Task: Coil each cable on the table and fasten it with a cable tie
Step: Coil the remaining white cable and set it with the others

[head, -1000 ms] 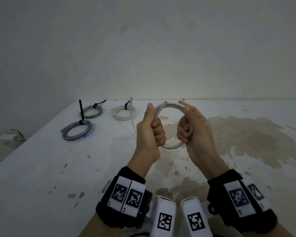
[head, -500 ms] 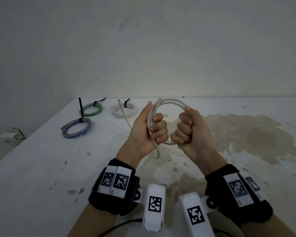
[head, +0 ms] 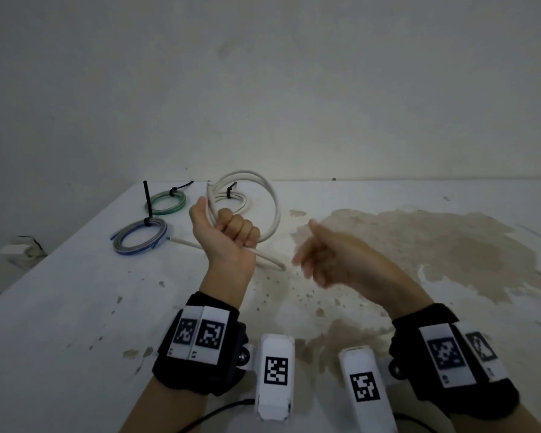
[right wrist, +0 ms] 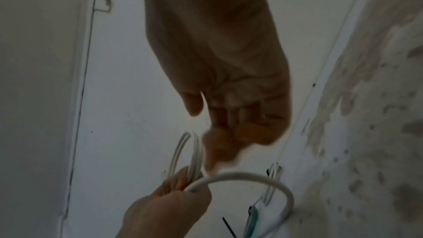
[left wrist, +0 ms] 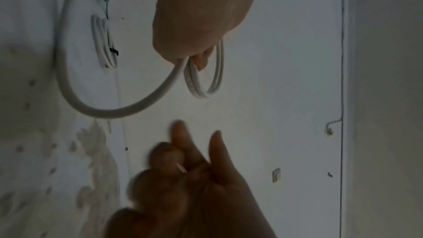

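Observation:
A white cable point(head: 275, 210), wound into a loose coil, is held above the table point(head: 75, 307) by my left hand point(head: 231, 235). The fingers grip the gathered turns in a fist. One loop point(left wrist: 68, 88) springs out wider than the others, and a free end point(head: 181, 241) pokes left behind the wrist. My right hand point(head: 325, 257) hovers to the right of the coil, blurred, clear of the cable, with fingers loosely bent and nothing in them. The right wrist view shows the left hand point(right wrist: 164, 205) clamping the cable point(right wrist: 251, 176) just below the right fingertips point(right wrist: 219, 158).
Three tied coils lie at the far left of the table: a green one point(head: 166, 203), a grey-blue one point(head: 139, 240) with an upright black tie tail, and a white one point(head: 231, 201) behind the held coil. A brown stain point(head: 419, 245) covers the right side.
The right hand has let go of the coil and pulled back to the right. The left hand keeps hold, shifted left, and the coil has sprung into a wider loop.

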